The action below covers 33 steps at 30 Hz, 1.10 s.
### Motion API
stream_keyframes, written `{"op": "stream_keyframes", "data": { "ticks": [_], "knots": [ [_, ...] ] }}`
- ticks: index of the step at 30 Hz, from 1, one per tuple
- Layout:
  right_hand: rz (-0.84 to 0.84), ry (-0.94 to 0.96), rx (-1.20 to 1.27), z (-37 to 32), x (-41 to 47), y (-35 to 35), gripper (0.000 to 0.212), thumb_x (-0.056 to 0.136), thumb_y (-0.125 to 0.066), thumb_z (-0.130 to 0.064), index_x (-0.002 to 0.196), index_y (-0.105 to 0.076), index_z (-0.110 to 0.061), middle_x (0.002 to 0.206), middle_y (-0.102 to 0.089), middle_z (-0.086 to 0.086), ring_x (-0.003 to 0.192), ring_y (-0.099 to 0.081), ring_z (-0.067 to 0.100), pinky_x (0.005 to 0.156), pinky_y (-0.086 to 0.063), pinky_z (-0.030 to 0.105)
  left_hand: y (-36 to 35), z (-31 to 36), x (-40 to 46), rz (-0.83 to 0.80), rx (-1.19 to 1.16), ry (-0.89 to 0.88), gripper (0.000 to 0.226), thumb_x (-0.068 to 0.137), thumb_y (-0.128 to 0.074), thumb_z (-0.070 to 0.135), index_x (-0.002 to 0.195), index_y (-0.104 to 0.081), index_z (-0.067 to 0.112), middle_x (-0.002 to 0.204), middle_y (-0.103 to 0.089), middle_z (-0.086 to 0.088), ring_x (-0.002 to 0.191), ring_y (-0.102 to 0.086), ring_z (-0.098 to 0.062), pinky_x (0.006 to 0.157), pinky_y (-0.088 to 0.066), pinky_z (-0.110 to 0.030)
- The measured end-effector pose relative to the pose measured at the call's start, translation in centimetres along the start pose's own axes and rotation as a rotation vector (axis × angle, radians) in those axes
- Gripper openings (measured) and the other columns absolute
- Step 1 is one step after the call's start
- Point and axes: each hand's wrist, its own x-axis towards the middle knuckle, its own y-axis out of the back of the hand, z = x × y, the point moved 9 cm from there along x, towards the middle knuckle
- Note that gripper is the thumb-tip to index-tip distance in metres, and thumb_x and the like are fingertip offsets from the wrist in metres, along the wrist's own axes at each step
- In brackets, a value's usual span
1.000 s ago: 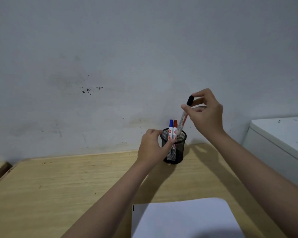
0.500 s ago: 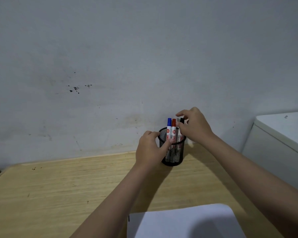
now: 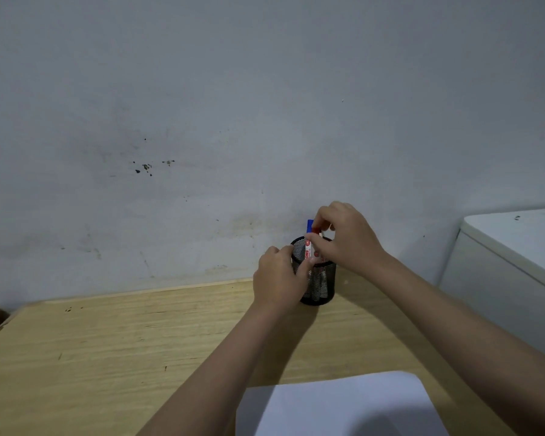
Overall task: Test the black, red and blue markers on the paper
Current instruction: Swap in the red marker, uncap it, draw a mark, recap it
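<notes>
Worktop (image 3: 107, 347): I see pale wood with a fine straight grain and a few small dark nicks; its far edge meets a scuffed, stained grey-white wall (image 3: 202, 121).
Cup (image 3: 320, 284): a round black wire-mesh cup, see-through, standing upright on the worktop close to the wall; I take it as my landmark.
Blue marker (image 3: 310, 226): upright inside the cup, blue cap poking above the rim, white barrel below.
Red marker (image 3: 309, 251): inside the cup just beside the blue one, white barrel with red print; its red cap peeks out between my right fingers.
Black marker: I cannot pick it out; the mesh only shows blurred pale barrels.
Left hand (image 3: 277, 278): wrapped around the left side of the cup, fingers curled onto the mesh, thumb up by the rim.
Right hand (image 3: 343, 237): over the cup's mouth, fingers pinched closed on the top of the red marker.
Paper (image 3: 337, 407): a smooth white sheet with a rounded far corner, lying flat well nearer to me than the cup.
Cabinet (image 3: 516, 256): a plain white box-shaped unit, right of the cup.
</notes>
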Motion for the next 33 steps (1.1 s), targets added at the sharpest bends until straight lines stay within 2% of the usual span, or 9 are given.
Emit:
{"op": "stream_keyframes", "data": {
  "ticks": [6,8,12,15,18,21,24,28,33],
  "knots": [
    [0.136,-0.122,0.18,-0.2,-0.8,3.2,0.013,0.076,-0.069,-0.009,0.089,-0.07,-0.009,0.08,-0.066,0.007,0.067,-0.061,0.015,0.067,-0.051,0.024,0.3,0.9,-1.4,-0.065,-0.022,-0.028,0.038,0.092,-0.046,0.039,0.12,-0.05,0.014,0.103,-0.055,-0.011,0.095,-0.056,-0.027,0.079,-0.049,-0.041],
    [0.253,-0.119,0.24,-1.0,-1.2,5.8,0.009,0.076,-0.07,-0.007,0.085,-0.071,-0.01,0.08,-0.067,0.008,0.065,-0.063,0.011,0.064,-0.05,0.016,1.8,1.7,-2.3,-0.017,-0.184,-0.031,0.035,0.094,-0.045,0.03,0.124,-0.048,0.015,0.104,-0.059,-0.009,0.096,-0.058,-0.024,0.08,-0.048,-0.036],
    [0.444,-0.137,0.407,-3.1,-4.3,9.8,0.009,0.074,-0.073,-0.006,0.079,-0.069,-0.012,0.078,-0.068,0.008,0.066,-0.066,0.014,0.064,-0.054,0.021,4.9,3.3,-4.4,0.076,-0.53,-0.035,0.019,0.092,-0.048,0.023,0.11,-0.052,0.027,0.093,-0.069,-0.004,0.086,-0.067,-0.02,0.075,-0.053,-0.034],
    [0.437,-0.192,0.636,-4.7,-7.3,9.6,0.017,0.073,-0.076,-0.002,0.073,-0.066,-0.016,0.076,-0.068,0.009,0.067,-0.068,0.01,0.065,-0.054,0.018,6.9,4.1,-5.8,0.123,-0.813,0.019,0.014,0.09,-0.054,0.022,0.099,-0.056,0.032,0.092,-0.07,-0.009,0.083,-0.071,-0.022,0.076,-0.056,-0.031],
    [0.348,-0.192,0.792,-6.2,-10.1,7.8,0.018,0.071,-0.076,0.003,0.072,-0.067,-0.013,0.08,-0.067,0.012,0.076,-0.069,0.013,0.069,-0.056,0.02,9.0,4.5,-7.3,0.19,-0.978,0.057,0.012,0.087,-0.061,0.013,0.098,-0.06,0.018,0.086,-0.069,-0.009,0.078,-0.071,-0.013,0.069,-0.054,-0.023],
    [0.252,-0.135,0.761,-7.6,-11.6,6.9,0.018,0.07,-0.077,0.002,0.073,-0.07,-0.015,0.082,-0.067,0.0,0.083,-0.068,0.013,0.069,-0.057,0.025,10.7,4.5,-8.7,0.233,-1.004,0.053,0.014,0.081,-0.067,0.007,0.091,-0.059,0.011,0.076,-0.065,-0.005,0.061,-0.062,-0.005,0.06,-0.051,-0.017],
    [0.246,-0.093,0.696,-8.7,-11.8,7.5,0.012,0.074,-0.074,-0.006,0.078,-0.072,-0.017,0.081,-0.068,-0.002,0.08,-0.067,0.01,0.069,-0.056,0.027,12.0,4.0,-9.6,0.258,-0.911,0.046,0.017,0.078,-0.071,0.01,0.083,-0.058,0.019,0.08,-0.066,-0.004,0.068,-0.062,-0.011,0.06,-0.05,-0.022],
    [0.296,-0.253,0.783,-8.7,-11.1,7.9,0.008,0.077,-0.075,-0.013,0.084,-0.072,-0.016,0.083,-0.072,0.004,0.073,-0.068,0.011,0.067,-0.055,0.027,12.9,4.0,-11.0,0.229,-0.768,-0.02,0.012,0.078,-0.071,0.012,0.082,-0.064,0.02,0.076,-0.071,0.01,0.075,-0.066,-0.002,0.066,-0.052,-0.021],
    [0.331,-0.39,0.902,-9.4,-10.8,6.9,0.026,0.073,-0.078,-0.012,0.09,-0.06,-0.011,0.073,-0.067,0.005,0.064,-0.067,0.009,0.062,-0.055,0.021,13.2,4.8,-12.5,0.195,-0.701,-0.134,0.022,0.079,-0.071,0.012,0.08,-0.066,0.033,0.079,-0.071,0.018,0.078,-0.067,-0.008,0.076,-0.054,-0.024]
  ]
}}
